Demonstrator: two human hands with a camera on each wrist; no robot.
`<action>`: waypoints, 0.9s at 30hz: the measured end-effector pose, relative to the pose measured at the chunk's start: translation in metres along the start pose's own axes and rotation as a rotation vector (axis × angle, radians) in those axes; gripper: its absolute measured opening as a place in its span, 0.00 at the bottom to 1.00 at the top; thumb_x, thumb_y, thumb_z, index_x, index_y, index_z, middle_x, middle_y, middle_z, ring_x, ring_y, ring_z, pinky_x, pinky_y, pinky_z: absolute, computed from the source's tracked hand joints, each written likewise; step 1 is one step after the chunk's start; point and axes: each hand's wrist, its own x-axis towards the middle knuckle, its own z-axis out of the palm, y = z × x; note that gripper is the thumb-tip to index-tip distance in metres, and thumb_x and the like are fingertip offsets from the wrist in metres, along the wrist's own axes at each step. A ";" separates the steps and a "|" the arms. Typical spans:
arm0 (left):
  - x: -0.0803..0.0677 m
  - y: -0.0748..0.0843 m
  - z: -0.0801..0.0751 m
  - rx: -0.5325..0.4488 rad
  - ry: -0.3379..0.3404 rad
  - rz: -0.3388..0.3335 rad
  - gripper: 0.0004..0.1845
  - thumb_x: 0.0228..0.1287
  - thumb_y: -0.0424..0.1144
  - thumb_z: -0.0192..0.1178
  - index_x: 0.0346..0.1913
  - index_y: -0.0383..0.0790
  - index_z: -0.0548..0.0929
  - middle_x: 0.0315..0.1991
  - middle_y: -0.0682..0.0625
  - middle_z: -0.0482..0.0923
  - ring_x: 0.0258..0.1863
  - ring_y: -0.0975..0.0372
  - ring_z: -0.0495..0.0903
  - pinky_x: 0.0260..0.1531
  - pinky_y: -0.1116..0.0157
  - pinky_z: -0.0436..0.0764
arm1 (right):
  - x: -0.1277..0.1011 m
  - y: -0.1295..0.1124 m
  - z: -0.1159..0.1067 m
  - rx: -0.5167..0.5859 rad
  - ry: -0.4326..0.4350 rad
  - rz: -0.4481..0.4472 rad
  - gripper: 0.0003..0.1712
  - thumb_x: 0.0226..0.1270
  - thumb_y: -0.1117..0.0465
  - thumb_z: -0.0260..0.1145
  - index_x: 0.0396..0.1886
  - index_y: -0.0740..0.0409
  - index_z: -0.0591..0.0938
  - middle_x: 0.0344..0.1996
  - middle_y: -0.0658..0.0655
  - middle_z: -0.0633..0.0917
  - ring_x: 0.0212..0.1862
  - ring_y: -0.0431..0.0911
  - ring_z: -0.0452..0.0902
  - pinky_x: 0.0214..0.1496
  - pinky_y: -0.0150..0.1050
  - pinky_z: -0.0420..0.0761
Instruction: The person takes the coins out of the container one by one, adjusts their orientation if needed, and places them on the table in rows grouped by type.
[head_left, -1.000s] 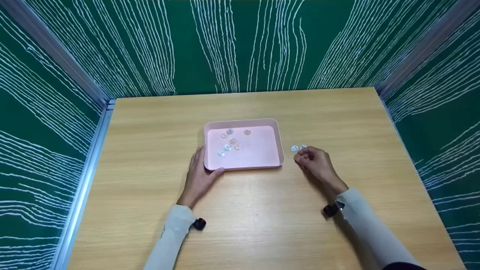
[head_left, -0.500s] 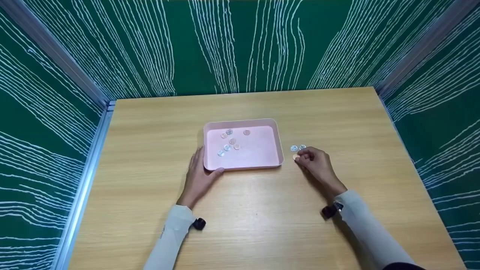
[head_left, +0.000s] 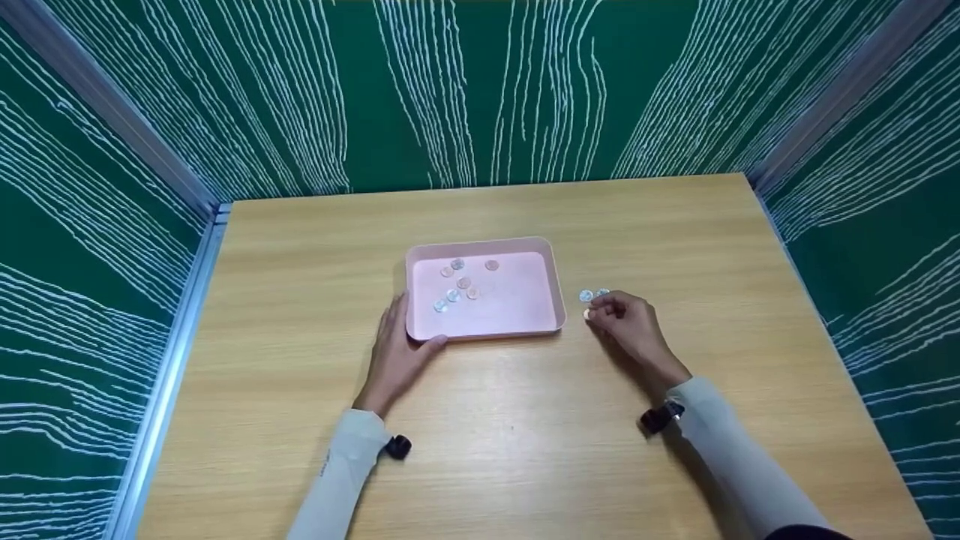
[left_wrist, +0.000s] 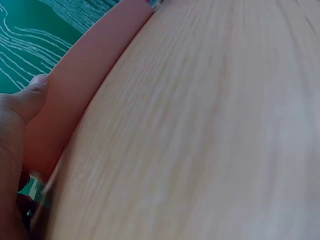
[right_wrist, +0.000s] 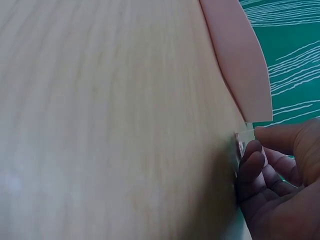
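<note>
Pinching a coin point(head_left: 587, 314) in my right hand point(head_left: 628, 327) just off the pink tray point(head_left: 559, 285), left hand point(head_left: 396, 352) steadying its corner.

My right grip is narrow, thumb and curled fingers point(right_wrist: 251, 159) closed on the small coin low at the bench point(head_left: 300, 262), beside the tray's right wall. Two silver coins point(head_left: 592, 295) lie on the bench just beyond my knuckles. My left grip rests against the tray's near-left corner, thumb along the front rim, fingers straight along the side. Several coins point(head_left: 459, 282) lie inside the tray's left half.

No text, label or number can be read anywhere.
</note>
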 end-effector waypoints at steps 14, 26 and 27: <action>0.001 0.000 0.000 0.021 0.020 0.060 0.60 0.67 0.61 0.77 0.91 0.43 0.53 0.89 0.37 0.53 0.89 0.43 0.49 0.88 0.44 0.49 | 0.015 -0.022 0.009 -0.059 -0.013 -0.100 0.09 0.74 0.71 0.72 0.50 0.70 0.90 0.36 0.61 0.88 0.36 0.43 0.80 0.32 0.26 0.78; 0.006 0.004 -0.001 0.124 -0.007 0.076 0.69 0.63 0.75 0.70 0.90 0.37 0.49 0.89 0.31 0.45 0.89 0.39 0.38 0.86 0.42 0.25 | 0.033 -0.055 0.031 -0.096 -0.081 -0.193 0.08 0.73 0.73 0.73 0.49 0.71 0.90 0.37 0.63 0.89 0.39 0.47 0.81 0.38 0.26 0.80; 0.007 0.004 -0.003 0.133 -0.008 0.084 0.70 0.62 0.76 0.70 0.90 0.36 0.48 0.89 0.31 0.45 0.89 0.40 0.38 0.85 0.42 0.24 | 0.035 -0.057 0.033 -0.096 -0.097 -0.203 0.09 0.73 0.73 0.73 0.49 0.72 0.89 0.37 0.63 0.89 0.39 0.47 0.82 0.39 0.26 0.80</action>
